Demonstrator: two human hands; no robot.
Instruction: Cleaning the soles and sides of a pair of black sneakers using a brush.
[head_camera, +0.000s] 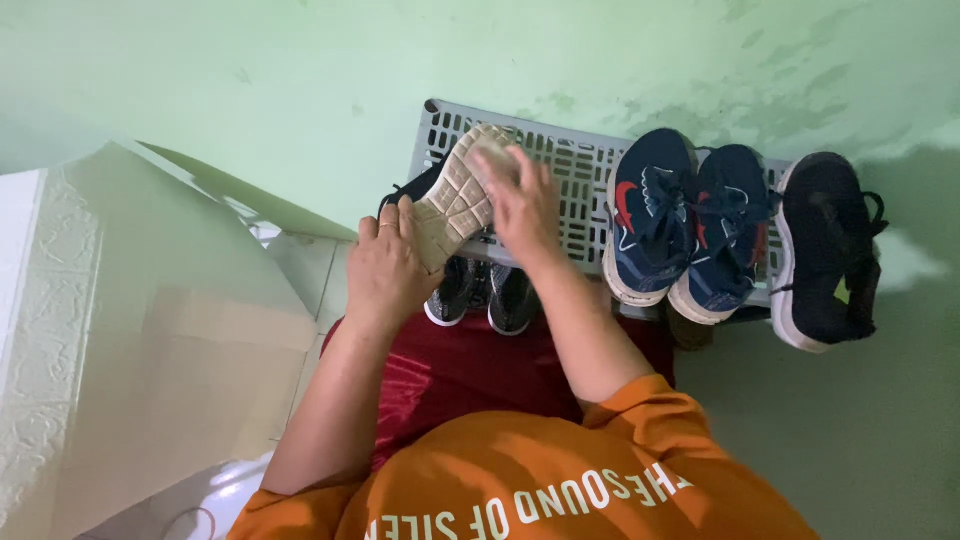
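The person is standing over a grey slotted plastic shoe rack (585, 190) that is sitting against a pale green painted wall (300, 70) marked with darker patches. The left hand (385, 265) is gripping the heel end of an upturned shoe with a pale beige grooved rubber sole (455, 195), fingers curled around its edge, so the sole is facing up towards the camera and tilting across the rack's left end. The right hand (522, 205) is lying flat on the toe end of that same sole, fingers spread and pressing on it rather than closing around it. Just below the held shoe, a pair of grey knitted trainers with white rims (485, 295) is showing from a lower level. On the rack's top shelf, to the right, a pair of navy blue lace-up trainers with red markings (685, 225) is resting side by side, toes pointing towards the person. Beside them, at the rack's right end, a black trainer with a white sole rim (825, 250) is leaning on its side. A white textured panel (40, 330) and a beige slanted board (170, 320) are filling the left side, with white floor tiles (310, 265) showing between them and the rack.
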